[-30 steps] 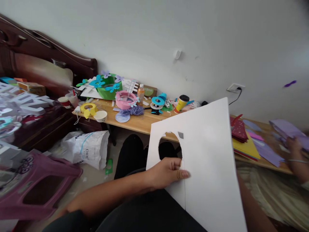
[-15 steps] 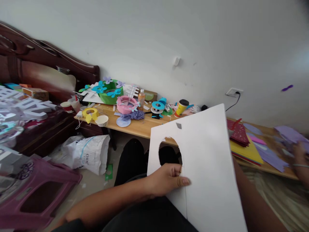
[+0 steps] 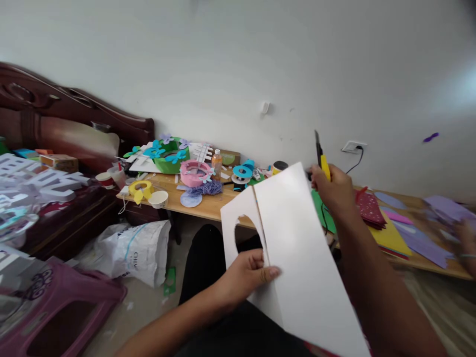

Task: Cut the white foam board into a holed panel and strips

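A white foam board [image 3: 297, 238] stands tilted over my lap, with a round hole cut through its left part. My left hand [image 3: 247, 277] grips the board beside the hole, thumb on the front face and fingers curled at the hole's rim. A straight slit runs from the board's top edge down past the hole to the thumb, parted at the top. To the right of the board, my right hand [image 3: 334, 188] is wrapped around a yellow and black utility knife [image 3: 323, 161], its blade pointing up and clear of the board.
Along the wall, a wooden bench [image 3: 208, 208] bears a green flowered ring [image 3: 171, 158], a pink ring [image 3: 196, 173], yellow tape [image 3: 140, 190] and a bottle [image 3: 216, 161]. At right lie coloured sheets [image 3: 390, 238] and another person's hand [image 3: 468, 233]. A purple stool [image 3: 74, 302] stands left.
My right hand has come up from behind the board with the knife. The slit now reaches the top edge and gapes there. The board has shifted slightly left.
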Demonstrator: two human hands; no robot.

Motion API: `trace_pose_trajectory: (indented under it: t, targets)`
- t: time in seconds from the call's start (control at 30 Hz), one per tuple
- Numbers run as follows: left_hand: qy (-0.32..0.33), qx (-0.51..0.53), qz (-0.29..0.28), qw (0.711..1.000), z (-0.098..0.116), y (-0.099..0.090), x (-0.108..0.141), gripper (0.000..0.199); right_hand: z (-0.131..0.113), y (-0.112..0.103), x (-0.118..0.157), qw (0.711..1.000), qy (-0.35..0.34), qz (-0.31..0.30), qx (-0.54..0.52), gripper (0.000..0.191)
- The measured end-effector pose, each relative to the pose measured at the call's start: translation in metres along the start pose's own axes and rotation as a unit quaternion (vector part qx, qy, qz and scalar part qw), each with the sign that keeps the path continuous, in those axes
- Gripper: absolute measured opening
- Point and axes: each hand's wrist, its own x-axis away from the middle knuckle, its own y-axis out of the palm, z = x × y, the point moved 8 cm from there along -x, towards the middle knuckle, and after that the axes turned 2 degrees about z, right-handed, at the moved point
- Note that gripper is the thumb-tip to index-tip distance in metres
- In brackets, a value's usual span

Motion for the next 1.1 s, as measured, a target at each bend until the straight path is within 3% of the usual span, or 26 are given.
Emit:
trace_pose_trajectory:
  t: [0.1, 0.23, 0.37, 0.43, 0.53, 0.63, 0.73, 0.83, 0.9, 0.97, 1.03, 1.1]
  targets:
    - [0.073, -0.014, 0.102, 0.992, 0.026, -0.037, 0.005, 0.039, 0.015, 0.006, 0.035, 0.990, 0.078, -0.034, -0.114, 0.041]
    - [0.133, -0.072, 0.221, 0.963, 0.062, -0.087, 0.021, 0.035, 0.039, 0.028, 0.110, 0.922, 0.198, -0.101, -0.316, 0.036]
    - [0.167, -0.075, 0.310, 0.933, 0.094, -0.123, 0.042, 0.039, 0.083, 0.065, 0.185, 0.869, 0.309, -0.132, -0.362, 0.034]
    - [0.197, -0.053, 0.363, 0.909, 0.112, -0.139, 0.057, 0.042, 0.113, 0.095, 0.229, 0.823, 0.390, -0.171, -0.376, 0.035]
    - [0.230, -0.019, 0.431, 0.873, 0.134, -0.160, 0.078, 0.038, 0.147, 0.139, 0.298, 0.722, 0.505, -0.225, -0.415, 0.038]
    - [0.232, 0.036, 0.438, 0.868, 0.144, -0.171, 0.085, 0.025, 0.166, 0.160, 0.344, 0.681, 0.542, -0.229, -0.436, 0.042]
    - [0.245, 0.111, 0.321, 0.908, 0.148, -0.164, 0.071, 0.012, 0.168, 0.159, 0.363, 0.696, 0.503, -0.236, -0.455, 0.053]
    - [0.258, 0.184, 0.189, 0.929, 0.146, -0.152, 0.056, 0.010, 0.162, 0.150, 0.364, 0.751, 0.415, -0.285, -0.427, 0.059]
    - [0.255, 0.217, 0.141, 0.932, 0.140, -0.152, 0.049, 0.008, 0.159, 0.145, 0.353, 0.791, 0.370, -0.316, -0.370, 0.055]
    - [0.255, 0.236, 0.117, 0.930, 0.133, -0.157, 0.043, 0.008, 0.158, 0.140, 0.324, 0.862, 0.305, -0.314, -0.255, 0.053]
    - [0.259, 0.242, 0.114, 0.928, 0.125, -0.165, 0.038, 0.011, 0.151, 0.138, 0.275, 0.933, 0.205, -0.276, -0.106, 0.054]
    - [0.274, 0.241, 0.123, 0.923, 0.117, -0.173, 0.034, 0.016, 0.140, 0.150, 0.224, 0.958, 0.137, -0.248, -0.044, 0.047]
